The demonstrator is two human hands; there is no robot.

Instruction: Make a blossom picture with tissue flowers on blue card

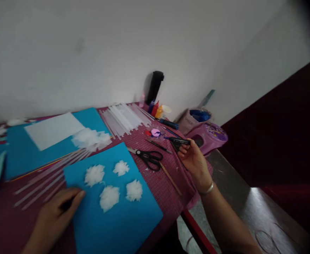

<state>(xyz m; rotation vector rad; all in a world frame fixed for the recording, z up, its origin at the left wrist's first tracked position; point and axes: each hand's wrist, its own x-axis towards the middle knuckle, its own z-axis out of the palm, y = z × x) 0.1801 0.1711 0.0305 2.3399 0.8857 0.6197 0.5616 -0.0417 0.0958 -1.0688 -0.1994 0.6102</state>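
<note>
My left hand (57, 211) has its fingers curled and the thumb against the forefinger, at the left edge of a blue sheet (112, 229). Whether anything is pinched there is hidden. Several white ruffled paper puffs (109, 198) lie on that sheet. Out to the right, my right hand (194, 160) grips a black marker-like pen (180, 140) whose thin tip points left, towards a small patch of pink, red and purple paint (155, 132). Between the hands lie black-handled scissors (151, 159), a wooden stick (171, 179) and a dark thin pen (159, 145).
A second blue sheet (14, 155) carries white paper (54, 130) and a heap of white ruffles (91, 139). Translucent strips (125, 118) lie behind. Paint bottles (159, 111) and a black cylinder (155, 86) stand by the wall. Pink containers (210, 137) sit beyond the table's right edge.
</note>
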